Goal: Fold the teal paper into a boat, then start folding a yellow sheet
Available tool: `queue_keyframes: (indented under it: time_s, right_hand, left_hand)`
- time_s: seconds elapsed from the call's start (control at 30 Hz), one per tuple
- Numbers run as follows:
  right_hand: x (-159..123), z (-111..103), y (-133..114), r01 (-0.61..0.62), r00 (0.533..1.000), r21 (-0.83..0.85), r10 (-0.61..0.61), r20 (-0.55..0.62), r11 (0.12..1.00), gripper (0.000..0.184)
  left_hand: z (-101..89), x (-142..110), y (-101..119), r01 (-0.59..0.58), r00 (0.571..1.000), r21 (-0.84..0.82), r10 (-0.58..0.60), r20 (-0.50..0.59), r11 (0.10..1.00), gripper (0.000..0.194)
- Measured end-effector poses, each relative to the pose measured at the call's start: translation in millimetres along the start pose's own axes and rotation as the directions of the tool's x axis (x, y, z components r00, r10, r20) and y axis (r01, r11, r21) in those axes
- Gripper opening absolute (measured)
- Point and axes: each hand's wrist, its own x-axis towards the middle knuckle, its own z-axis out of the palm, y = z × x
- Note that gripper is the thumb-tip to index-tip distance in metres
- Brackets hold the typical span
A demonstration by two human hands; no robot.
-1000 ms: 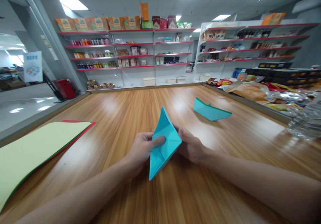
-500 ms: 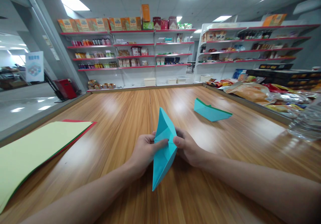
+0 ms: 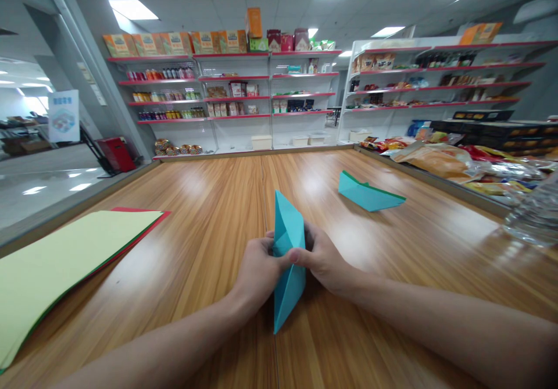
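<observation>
A light-blue folded paper boat (image 3: pixel 289 289) is held on end above the wooden table (image 3: pixel 209 214), its two points facing up and down. My left hand (image 3: pixel 260 266) grips it from the left, with the thumb reaching into the middle fold. From the right, my right hand (image 3: pixel 328 256) pinches it, thumb across the near side and meeting the left thumb. The other fingers of both hands are mostly hidden behind the paper. Beyond my right hand, a second paper boat (image 3: pixel 369 196), blue with a green edge, rests on the table.
A stack of coloured paper sheets (image 3: pixel 78 249), pale yellow on top with green and red below, lies at the left. A clear plastic bottle (image 3: pixel 534 214) is at the right edge. Snack packets (image 3: pixel 449 161) lie beyond the table's right rim. Stocked shelves (image 3: pixel 231 76) stand behind.
My right thumb has moved left over the paper boat's middle, against the left thumb. The boat has turned slightly more upright and its opening looks narrower. The second boat stays put.
</observation>
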Motion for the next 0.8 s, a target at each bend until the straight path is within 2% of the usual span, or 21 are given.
queue_keyframes:
  time_s: [0.23,0.3,0.4,0.57,0.67,0.8]
  right_hand:
    - [-1,5,-1,-0.051,0.992,-0.057,0.044,-0.114,0.997,0.052]
    - [0,4,1,-0.085,0.986,-0.043,0.078,-0.148,0.995,0.048]
    - [2,1,3,-0.125,0.975,0.013,0.125,-0.183,0.992,0.043]
    - [3,-1,6,-0.135,0.968,0.078,0.148,-0.201,0.988,0.033]
    - [3,0,8,-0.149,0.962,0.065,0.160,-0.222,0.987,0.034]
    - [3,0,9,-0.128,0.965,0.015,0.128,-0.228,0.992,0.035]
  left_hand:
    - [0.7,-1,-1,-0.096,0.992,-0.070,0.101,0.071,0.993,0.018]
    - [-1.5,-1,-2,-0.119,0.981,-0.167,0.142,0.132,0.979,0.018]
    - [-3.5,-2,-3,-0.038,0.963,-0.362,0.130,0.234,0.931,0.017]
    - [-1.0,0,-2,-0.068,0.953,-0.230,0.131,0.273,0.971,0.029]
    - [-0.2,2,-4,-0.053,0.947,-0.207,0.115,0.299,0.977,0.031]
    - [-2.7,4,-7,-0.015,0.959,-0.211,0.074,0.274,0.977,0.033]
